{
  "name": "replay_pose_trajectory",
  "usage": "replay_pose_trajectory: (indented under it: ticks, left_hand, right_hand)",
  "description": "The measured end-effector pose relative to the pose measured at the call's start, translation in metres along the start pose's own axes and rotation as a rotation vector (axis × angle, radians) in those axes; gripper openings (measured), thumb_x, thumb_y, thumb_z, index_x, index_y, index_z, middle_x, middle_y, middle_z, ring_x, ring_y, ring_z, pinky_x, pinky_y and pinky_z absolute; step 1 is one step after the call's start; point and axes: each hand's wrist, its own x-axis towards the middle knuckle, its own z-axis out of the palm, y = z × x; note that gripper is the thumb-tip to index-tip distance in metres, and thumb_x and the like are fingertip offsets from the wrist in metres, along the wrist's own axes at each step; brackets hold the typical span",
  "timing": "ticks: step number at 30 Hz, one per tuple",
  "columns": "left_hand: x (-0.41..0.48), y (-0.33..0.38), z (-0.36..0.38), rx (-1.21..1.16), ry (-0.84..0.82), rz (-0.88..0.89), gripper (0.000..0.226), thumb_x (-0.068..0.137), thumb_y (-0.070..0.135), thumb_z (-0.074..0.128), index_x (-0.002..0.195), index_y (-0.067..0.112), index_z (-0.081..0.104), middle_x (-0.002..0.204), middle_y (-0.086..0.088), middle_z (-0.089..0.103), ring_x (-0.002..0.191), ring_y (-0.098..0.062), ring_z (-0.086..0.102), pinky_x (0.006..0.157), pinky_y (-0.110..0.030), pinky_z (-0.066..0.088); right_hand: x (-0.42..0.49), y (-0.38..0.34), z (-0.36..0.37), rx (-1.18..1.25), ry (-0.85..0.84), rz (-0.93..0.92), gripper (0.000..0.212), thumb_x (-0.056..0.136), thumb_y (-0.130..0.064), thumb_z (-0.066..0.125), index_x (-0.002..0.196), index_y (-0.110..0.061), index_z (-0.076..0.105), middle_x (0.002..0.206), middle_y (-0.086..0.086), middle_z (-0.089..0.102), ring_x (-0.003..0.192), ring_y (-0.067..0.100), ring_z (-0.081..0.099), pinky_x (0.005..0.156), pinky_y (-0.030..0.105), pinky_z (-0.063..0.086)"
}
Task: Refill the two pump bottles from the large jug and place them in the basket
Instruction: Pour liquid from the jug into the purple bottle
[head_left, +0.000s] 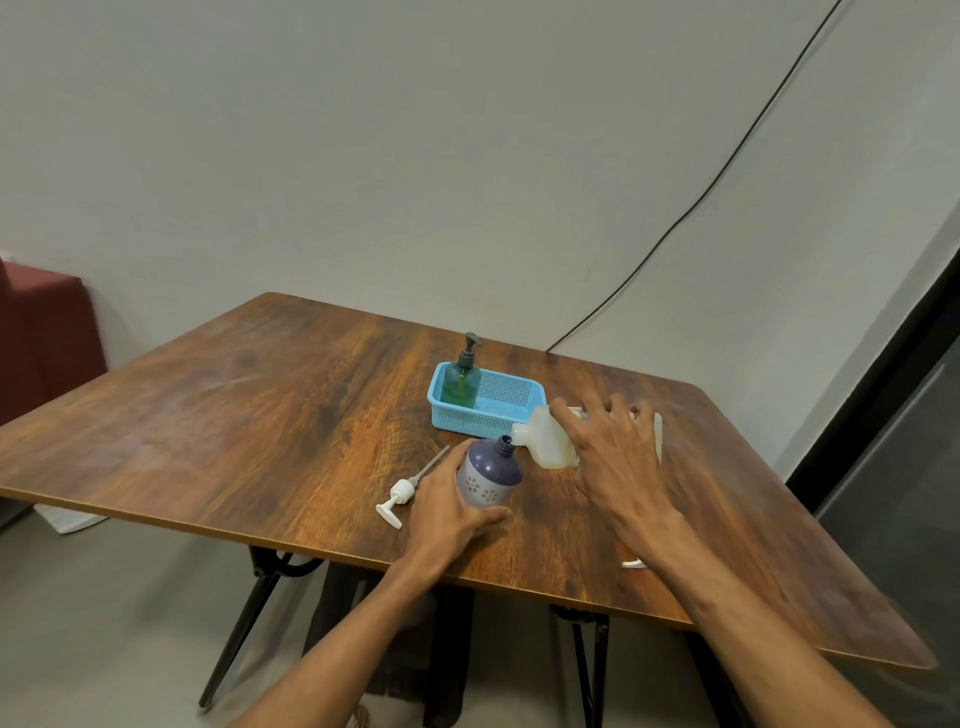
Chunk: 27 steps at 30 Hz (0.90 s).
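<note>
Just below the frame's centre, the left hand (447, 506) wraps round the open purple bottle (491, 475), steadying it on the bench (260, 405); the right hand (613, 457) clasps the large jug (545, 441) from above, tipped so its spout meets the bottle's neck; the jug looks bulky, probably heavy with liquid and slippery, so a broad grip round its body suits; the green bottle (460, 384) stands in the blue basket (467, 418) just above; the white pump (397, 499) lies to the left

Purple bottle (491, 475), pale flower print; green bottle (460, 383); blue basket (511, 415); jug (550, 439) cream, perhaps translucent; white pump (397, 499).
</note>
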Motion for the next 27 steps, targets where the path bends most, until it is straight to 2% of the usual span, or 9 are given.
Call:
replay_pose_trajectory:
  ticks: [4,8,15,22,27]
  left_hand:
    - [0.0,0.0,0.0,0.002,0.0,0.0,0.087,0.054,0.043,0.092,0.131,0.033,0.052,0.116,0.018,0.063,0.108,0.004,0.059,0.094,-0.031,0.054]
    - [0.0,0.0,0.0,0.01,-0.002,-0.001,0.088,0.053,0.046,0.092,0.131,0.034,0.052,0.117,0.018,0.063,0.107,0.004,0.06,0.093,-0.027,0.053]
    - [0.0,0.0,0.001,0.011,-0.01,-0.003,0.088,0.055,0.044,0.093,0.131,0.034,0.051,0.117,0.02,0.061,0.108,0.008,0.057,0.091,-0.016,0.046]
    - [0.0,0.0,0.0,0.008,-0.014,-0.005,0.084,0.055,0.041,0.093,0.127,0.039,0.05,0.113,0.024,0.061,0.106,0.01,0.057,0.089,-0.017,0.047]
    - [0.0,-0.002,0.0,0.008,-0.018,-0.008,0.087,0.054,0.044,0.092,0.13,0.037,0.051,0.116,0.023,0.061,0.109,0.008,0.057,0.093,-0.019,0.047]
  right_hand:
    - [-0.009,0.005,0.024,0.098,-0.092,-0.007,0.077,0.074,-0.034,0.074,0.141,-0.045,0.037,0.128,0.012,0.058,0.112,0.034,0.048,0.09,0.056,0.044]
    - [-0.001,0.0,0.0,0.026,-0.001,-0.008,0.076,0.056,-0.024,0.089,0.124,-0.024,0.056,0.117,0.014,0.061,0.097,0.038,0.058,0.081,0.054,0.044]
    - [0.0,0.001,0.0,0.037,0.018,-0.024,0.08,0.048,-0.023,0.093,0.12,-0.023,0.057,0.113,0.014,0.062,0.092,0.038,0.059,0.078,0.055,0.046]
    - [0.001,0.002,0.001,0.041,0.063,-0.046,0.078,0.048,-0.022,0.093,0.119,-0.023,0.058,0.111,0.014,0.062,0.089,0.037,0.06,0.076,0.053,0.046]
    - [0.002,0.002,0.002,0.039,0.05,-0.046,0.081,0.047,-0.023,0.093,0.12,-0.023,0.058,0.112,0.014,0.062,0.089,0.038,0.06,0.075,0.054,0.046]
